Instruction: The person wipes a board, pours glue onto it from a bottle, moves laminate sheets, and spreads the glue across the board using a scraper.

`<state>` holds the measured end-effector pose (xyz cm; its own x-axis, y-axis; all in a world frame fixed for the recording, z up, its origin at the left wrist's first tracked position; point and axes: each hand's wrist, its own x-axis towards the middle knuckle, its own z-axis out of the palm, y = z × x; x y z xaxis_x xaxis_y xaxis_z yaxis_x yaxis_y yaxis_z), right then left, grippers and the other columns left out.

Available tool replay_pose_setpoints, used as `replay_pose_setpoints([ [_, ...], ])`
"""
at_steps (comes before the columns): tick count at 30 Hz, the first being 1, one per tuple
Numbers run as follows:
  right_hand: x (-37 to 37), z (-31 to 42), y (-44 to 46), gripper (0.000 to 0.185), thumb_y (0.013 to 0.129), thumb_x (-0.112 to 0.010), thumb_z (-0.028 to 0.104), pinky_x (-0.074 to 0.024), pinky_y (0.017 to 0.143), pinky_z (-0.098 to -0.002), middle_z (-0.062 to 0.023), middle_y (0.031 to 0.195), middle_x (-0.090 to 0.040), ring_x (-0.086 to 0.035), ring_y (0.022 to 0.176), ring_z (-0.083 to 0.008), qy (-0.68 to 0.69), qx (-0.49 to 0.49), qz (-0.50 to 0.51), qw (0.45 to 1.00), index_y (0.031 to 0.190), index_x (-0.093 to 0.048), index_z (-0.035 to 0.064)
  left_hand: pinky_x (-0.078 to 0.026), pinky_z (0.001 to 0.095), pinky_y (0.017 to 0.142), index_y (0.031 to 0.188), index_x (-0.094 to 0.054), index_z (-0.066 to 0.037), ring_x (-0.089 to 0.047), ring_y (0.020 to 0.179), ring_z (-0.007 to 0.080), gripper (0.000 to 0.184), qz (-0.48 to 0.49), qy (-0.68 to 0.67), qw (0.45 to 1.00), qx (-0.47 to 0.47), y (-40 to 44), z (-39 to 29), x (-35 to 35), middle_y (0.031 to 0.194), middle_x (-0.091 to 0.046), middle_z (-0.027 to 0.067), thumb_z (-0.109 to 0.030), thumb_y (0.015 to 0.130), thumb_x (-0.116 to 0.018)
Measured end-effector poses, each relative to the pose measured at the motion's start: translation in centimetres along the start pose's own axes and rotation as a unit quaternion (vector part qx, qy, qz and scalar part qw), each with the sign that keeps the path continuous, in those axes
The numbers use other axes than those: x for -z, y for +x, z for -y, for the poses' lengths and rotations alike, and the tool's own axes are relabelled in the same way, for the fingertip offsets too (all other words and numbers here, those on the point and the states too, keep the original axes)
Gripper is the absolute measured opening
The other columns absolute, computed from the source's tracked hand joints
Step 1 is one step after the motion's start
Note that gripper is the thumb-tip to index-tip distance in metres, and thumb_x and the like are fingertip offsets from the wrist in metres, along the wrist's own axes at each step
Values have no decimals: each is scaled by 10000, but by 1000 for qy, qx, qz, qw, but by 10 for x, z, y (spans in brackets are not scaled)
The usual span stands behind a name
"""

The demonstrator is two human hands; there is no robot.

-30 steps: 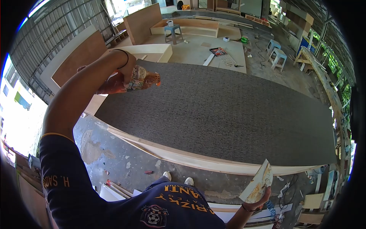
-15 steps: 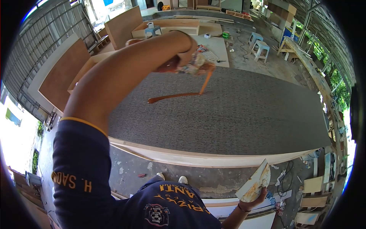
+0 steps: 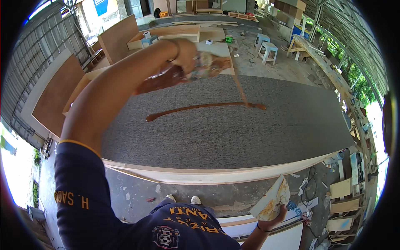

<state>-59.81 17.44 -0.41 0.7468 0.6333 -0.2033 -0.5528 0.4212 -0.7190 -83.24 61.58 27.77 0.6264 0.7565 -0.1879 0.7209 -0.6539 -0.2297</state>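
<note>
My left hand (image 3: pixel 188 55) is wrapped round a clear bottle (image 3: pixel 164 80) of brown liquid, blurred by motion and tilted mouth to the right. From its mouth a thin stream (image 3: pixel 240 88) falls onto a grey patterned sheet (image 3: pixel 208 137). A brown bead of liquid (image 3: pixel 196 106) runs left to right across the sheet's far half, with rounded blobs at both ends. Low on the right, my right hand (image 3: pixel 276 220) is closed on a flat pale scraper-like piece (image 3: pixel 273 200) smeared with dried tan residue. It is held upright, apart from the sheet.
A pale wooden edge (image 3: pixel 216 174) runs along the sheet's near side. Wooden panels and box frames (image 3: pixel 58 96) stand to the left and behind. Two blue-and-white stools (image 3: pixel 268 53) are at the back right. Wood offcuts (image 3: pixel 343 206) and a cable lie at the lower right.
The bottle's stream now lands farther right, and the brown bead has grown longer toward the right. My view has shifted slightly; the right hand still holds the pale scraper-like piece.
</note>
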Motion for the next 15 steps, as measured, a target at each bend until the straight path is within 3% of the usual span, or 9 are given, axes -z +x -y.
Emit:
replay_pose_setpoints([
  [3,-19,0,12,601,828,-440,397,-491,821,-389,-122,1135,-550,-578,993,-268,1,-37,53,998,1289,-419,11,-502,383,711,822,-674,-42,-650,774,302,440,40,69,995,65,-53,36,-29,792,-665,161,-314,497,-790],
  [4,-24,-1,17,647,772,-482,396,-502,827,-424,-132,1166,-531,-573,1005,-291,-19,-53,74,996,1293,-405,21,-503,385,728,851,-672,-41,-649,789,306,462,57,56,993,91,-73,50,-36,810,-666,164,-307,492,-791],
  [7,-43,-12,34,596,782,-484,331,-489,852,-423,-149,1171,-525,-570,1014,-291,-40,-50,156,986,1275,-413,4,-503,386,759,894,-669,-41,-646,825,306,499,81,47,983,159,-126,94,-53,848,-666,161,-298,484,-793],
  [9,-44,-28,46,493,816,-463,222,-475,870,-396,-167,1164,-519,-566,1023,-285,-278,166,223,920,1241,-429,-24,-502,385,772,908,-668,-42,-643,845,303,513,92,50,975,197,-157,111,-61,869,-666,157,-296,480,-794],
  [11,-65,-29,49,412,830,-446,92,-460,887,-373,-176,1153,-514,-547,1055,-278,-152,85,280,944,1219,-434,-45,-496,384,791,916,-669,-45,-634,875,302,513,76,53,961,261,-185,119,-61,910,-660,153,-287,481,-793],
  [13,-75,-37,55,404,820,-462,34,-436,917,-355,-165,1137,-525,-521,1096,-261,-233,117,284,923,1214,-436,-52,-493,385,795,928,-667,-47,-629,894,303,501,67,41,954,290,-201,121,-64,934,-655,156,-268,494,-784],
  [15,-98,-42,61,467,793,-482,65,-393,983,-388,-135,1218,-509,-506,1135,-256,-209,61,282,935,1243,-419,-42,-491,386,794,945,-658,-40,-629,891,311,509,56,29,957,283,-202,115,-63,932,-655,162,-259,502,-781],
])
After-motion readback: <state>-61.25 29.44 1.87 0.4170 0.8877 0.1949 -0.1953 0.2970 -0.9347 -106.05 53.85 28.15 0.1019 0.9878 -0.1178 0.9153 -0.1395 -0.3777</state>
